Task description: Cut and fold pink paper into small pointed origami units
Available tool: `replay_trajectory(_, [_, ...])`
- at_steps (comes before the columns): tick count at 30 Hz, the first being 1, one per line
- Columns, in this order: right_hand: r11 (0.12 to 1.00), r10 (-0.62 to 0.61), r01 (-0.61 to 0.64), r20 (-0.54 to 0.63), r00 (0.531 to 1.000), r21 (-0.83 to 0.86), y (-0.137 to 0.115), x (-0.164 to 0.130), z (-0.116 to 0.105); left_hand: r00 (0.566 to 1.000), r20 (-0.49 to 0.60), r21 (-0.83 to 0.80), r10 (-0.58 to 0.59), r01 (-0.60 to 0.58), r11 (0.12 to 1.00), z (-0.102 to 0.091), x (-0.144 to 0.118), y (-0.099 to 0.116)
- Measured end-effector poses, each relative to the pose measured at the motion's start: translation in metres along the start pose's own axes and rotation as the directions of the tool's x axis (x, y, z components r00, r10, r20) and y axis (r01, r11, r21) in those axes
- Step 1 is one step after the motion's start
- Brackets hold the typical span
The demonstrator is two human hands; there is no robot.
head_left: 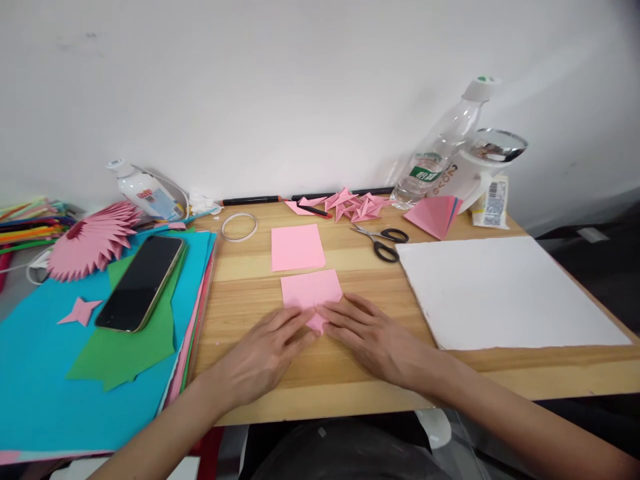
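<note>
On the wooden table in front of me lies a pink paper sheet [307,285], its near edge folded with a small pointed flap [316,324] toward me. My left hand [267,350] rests its stretched fingertips on the left part of the fold. From the other side, my right hand [373,333] lays its extended fingers flat on the right part. Both hands' fingertips almost meet at the middle of the flap and partly cover it. Just beyond the sheet sits a stack of square pink paper [298,247].
Behind are scissors [383,241], folded pink paper pieces [353,204], a tape ring [239,227] and a water bottle [440,150]. A white board [510,293] lies right. At left, a phone [141,283] and pink paper star [81,311] rest on coloured sheets [60,387].
</note>
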State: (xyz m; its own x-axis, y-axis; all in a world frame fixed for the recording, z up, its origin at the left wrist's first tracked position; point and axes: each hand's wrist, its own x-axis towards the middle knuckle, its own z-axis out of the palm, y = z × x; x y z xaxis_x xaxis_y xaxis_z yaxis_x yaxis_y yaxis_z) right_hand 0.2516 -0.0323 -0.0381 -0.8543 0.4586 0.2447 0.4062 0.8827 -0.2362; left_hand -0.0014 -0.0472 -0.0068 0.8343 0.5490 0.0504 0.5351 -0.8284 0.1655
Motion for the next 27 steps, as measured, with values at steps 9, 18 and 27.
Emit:
replay_trajectory(9, [0.998,0.053,-0.053,-0.005,0.999,0.045,-0.007,0.005,-0.007,0.997,0.074,0.04,-0.01,0.007,0.999,0.001,-0.002,0.003])
replay_trajectory(18, [0.989,0.131,-0.123,-0.095,0.987,0.083,-0.009,0.014,-0.005,0.992,0.109,0.037,-0.061,0.057,0.998,-0.006,0.004,0.006])
replay_trajectory(27, [0.921,0.347,-0.294,-0.196,0.917,0.255,-0.012,0.032,-0.003,0.99,0.138,0.047,-0.015,0.009,0.999,-0.003,0.001,0.001])
